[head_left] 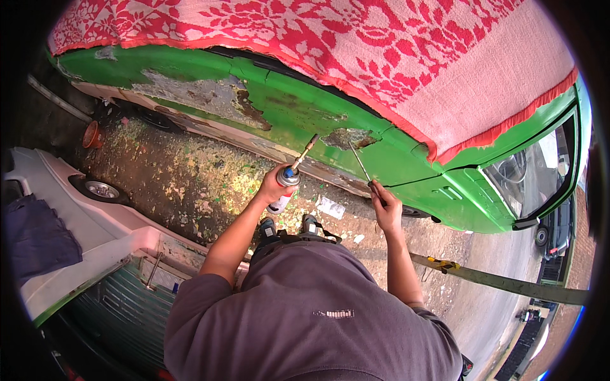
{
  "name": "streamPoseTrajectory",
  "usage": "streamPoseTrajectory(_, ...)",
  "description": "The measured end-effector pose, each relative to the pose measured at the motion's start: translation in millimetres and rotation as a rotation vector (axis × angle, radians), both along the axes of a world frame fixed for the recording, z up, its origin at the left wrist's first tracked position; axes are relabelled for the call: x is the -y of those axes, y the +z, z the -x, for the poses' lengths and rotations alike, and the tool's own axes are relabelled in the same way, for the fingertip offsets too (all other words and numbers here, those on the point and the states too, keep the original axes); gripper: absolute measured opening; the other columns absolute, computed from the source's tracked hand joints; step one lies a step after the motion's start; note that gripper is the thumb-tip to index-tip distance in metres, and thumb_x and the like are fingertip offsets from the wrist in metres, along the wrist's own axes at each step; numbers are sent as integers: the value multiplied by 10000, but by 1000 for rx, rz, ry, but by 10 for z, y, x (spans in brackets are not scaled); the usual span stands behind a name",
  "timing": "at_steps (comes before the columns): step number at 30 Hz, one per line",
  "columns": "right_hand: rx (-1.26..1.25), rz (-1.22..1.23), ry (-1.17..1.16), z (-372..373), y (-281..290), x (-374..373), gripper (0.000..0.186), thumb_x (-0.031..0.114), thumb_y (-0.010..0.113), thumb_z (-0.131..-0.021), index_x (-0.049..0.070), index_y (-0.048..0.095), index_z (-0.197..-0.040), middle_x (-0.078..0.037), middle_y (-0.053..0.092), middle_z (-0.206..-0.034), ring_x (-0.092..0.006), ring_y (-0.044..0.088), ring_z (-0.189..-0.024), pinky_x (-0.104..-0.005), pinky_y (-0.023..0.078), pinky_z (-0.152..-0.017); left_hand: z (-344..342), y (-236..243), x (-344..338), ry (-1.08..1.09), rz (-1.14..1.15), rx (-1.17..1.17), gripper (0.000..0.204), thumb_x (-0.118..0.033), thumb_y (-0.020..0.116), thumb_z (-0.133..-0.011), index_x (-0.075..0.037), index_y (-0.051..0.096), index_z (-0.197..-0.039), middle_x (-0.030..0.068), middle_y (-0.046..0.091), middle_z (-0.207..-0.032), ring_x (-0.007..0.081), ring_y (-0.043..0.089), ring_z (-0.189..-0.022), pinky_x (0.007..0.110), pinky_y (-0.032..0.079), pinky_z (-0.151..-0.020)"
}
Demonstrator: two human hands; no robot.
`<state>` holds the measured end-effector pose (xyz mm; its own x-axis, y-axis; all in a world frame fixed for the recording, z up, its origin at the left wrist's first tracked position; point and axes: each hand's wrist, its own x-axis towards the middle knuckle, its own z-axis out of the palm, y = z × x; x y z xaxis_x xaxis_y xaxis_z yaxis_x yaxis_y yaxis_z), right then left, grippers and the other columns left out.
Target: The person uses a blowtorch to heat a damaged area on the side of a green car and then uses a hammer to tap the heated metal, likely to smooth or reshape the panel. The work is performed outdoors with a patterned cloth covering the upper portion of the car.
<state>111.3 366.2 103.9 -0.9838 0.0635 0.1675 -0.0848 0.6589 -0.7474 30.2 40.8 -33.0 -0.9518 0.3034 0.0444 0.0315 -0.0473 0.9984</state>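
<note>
My left hand is closed around a gas torch, a small canister with a blue valve and a brass burner tube. Its nozzle points up toward the green car's side panel; no flame can be made out. In my right hand is a slim, long-shafted metal tool with a dark handle, perhaps a screwdriver. The tool's tip meets or nearly meets a rough, dark patch where green paint is gone. My fingers hide most of its handle.
A red-and-pink patterned blanket covers the car's upper part. Paint flakes litter the floor. A pale vehicle stands at left, near an orange pot. At right, a long bar crosses near my right arm.
</note>
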Motion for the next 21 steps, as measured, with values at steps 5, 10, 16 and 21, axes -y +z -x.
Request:
streamPoseTrajectory(5,23,50,-112,-183,-32,-24,348,8,616,-854,25,616,-1202,-154,689,-1025,-160,670,-925,-260,506,-790,27,232,-118,-56,40,-13,635,-148,801,-642,-6,516,-1192,47,622,-1036,125,588,-969,295,468,-889)
streamPoseTrajectory(10,-7,48,-200,-377,-72,2,355,21,620,-853,60,624,-1205,-146,691,-962,-140,645,-792,-260,498,-713,121,418,-245,-96,-19,-37,619,-151,818,-637,-20,523,-1165,35,634,-989,124,606,-913,289,489,-843)
streamPoseTrajectory(16,-53,34,-238,-518,-202,-25,353,35,629,-851,93,636,-1199,-135,684,-907,-165,608,-700,-266,481,-664,233,348,-219,-143,-75,11,628,-194,797,-667,-9,508,-1193,40,614,-1018,124,595,-941,301,480,-872)
streamPoseTrajectory(21,-10,78,-270,-565,-151,-26,351,38,630,-854,97,636,-1199,-122,686,-910,-143,602,-698,-264,483,-665,197,484,-280,-153,-68,19,600,-166,810,-656,-16,528,-1165,31,622,-1012,118,593,-929,290,477,-867)
